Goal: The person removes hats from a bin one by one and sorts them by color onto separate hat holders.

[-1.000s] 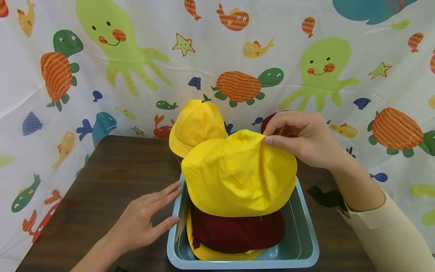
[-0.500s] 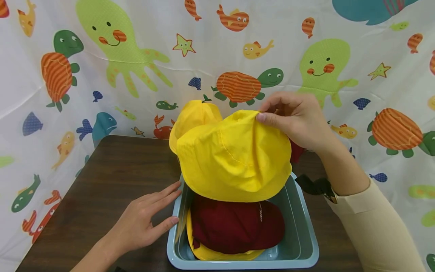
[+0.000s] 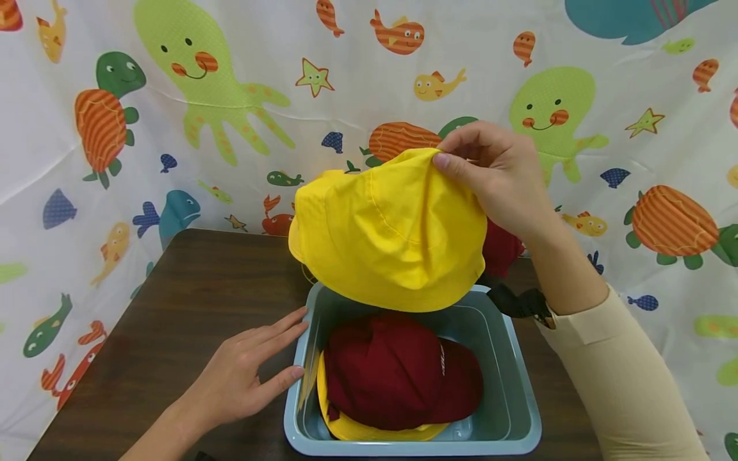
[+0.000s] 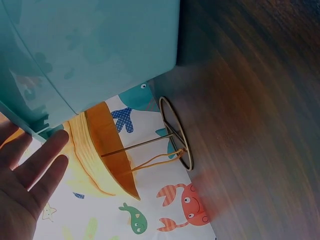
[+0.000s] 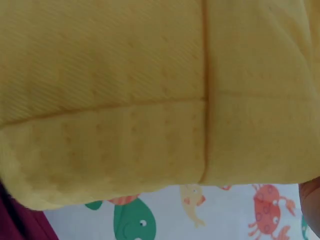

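Observation:
A yellow cap [image 3: 398, 237] hangs above the back of a light blue plastic bin [image 3: 521, 397], its top pinched between thumb and fingers of my right hand [image 3: 501, 173]. In the right wrist view the yellow cloth [image 5: 125, 65] fills most of the picture. My left hand [image 3: 242, 365] rests its straight fingers against the bin's left rim; the left wrist view shows those fingers [image 4: 50, 155] at the bin's edge. Inside the bin lies a maroon cap [image 3: 386, 378] with white lettering by its brim. Beneath it shows the edge of another yellow cap [image 3: 380, 430].
Behind the lifted cap, a yellow hat [image 4: 95, 155] sits on a wire stand [image 4: 175, 132], mostly hidden in the head view. A maroon hat [image 3: 500, 246] is partly covered at the back right. The dark wooden table [image 3: 230, 282] meets a sea-animal curtain [image 3: 230, 173].
My right hand has raised the yellow cap up and slightly left, out of the bin. More of the maroon cap below now shows. The left hand has stayed in place.

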{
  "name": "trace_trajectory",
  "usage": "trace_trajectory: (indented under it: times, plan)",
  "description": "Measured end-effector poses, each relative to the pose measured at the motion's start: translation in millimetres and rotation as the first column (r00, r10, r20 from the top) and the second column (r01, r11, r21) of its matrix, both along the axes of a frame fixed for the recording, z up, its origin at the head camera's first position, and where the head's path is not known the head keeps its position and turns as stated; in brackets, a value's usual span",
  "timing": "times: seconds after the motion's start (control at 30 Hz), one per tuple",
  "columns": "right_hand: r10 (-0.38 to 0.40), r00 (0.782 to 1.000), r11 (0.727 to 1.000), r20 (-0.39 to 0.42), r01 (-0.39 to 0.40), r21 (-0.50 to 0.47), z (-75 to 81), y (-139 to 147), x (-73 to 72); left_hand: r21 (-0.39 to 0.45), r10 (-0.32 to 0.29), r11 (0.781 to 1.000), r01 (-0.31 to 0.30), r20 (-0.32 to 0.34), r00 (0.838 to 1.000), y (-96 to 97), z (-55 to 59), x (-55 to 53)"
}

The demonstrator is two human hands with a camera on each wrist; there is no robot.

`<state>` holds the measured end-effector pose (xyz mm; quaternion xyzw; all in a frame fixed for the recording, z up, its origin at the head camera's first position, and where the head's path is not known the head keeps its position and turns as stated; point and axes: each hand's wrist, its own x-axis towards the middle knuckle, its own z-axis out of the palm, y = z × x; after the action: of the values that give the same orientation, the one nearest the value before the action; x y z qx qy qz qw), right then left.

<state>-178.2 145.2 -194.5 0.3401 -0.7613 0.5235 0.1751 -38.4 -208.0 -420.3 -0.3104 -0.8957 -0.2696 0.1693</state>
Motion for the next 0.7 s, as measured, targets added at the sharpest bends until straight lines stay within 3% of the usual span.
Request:
trace_trajectory:
  times: [0.33,0.7]
  plan:
    - [-0.087,0.996,0.991,-0.021,0.084,-0.108,-2.9,-12.6,-12.1,0.003,0.000,1.000,-0.001,0.014,1.000,-0.3,0.2,0.4]
    - [-0.078,0.996,0.977,0.035,0.083,-0.195,-3.1,-32.1,-35.7,0.005,-0.009,1.000,0.008,0.018,1.000,-0.5,1.4,1.4]
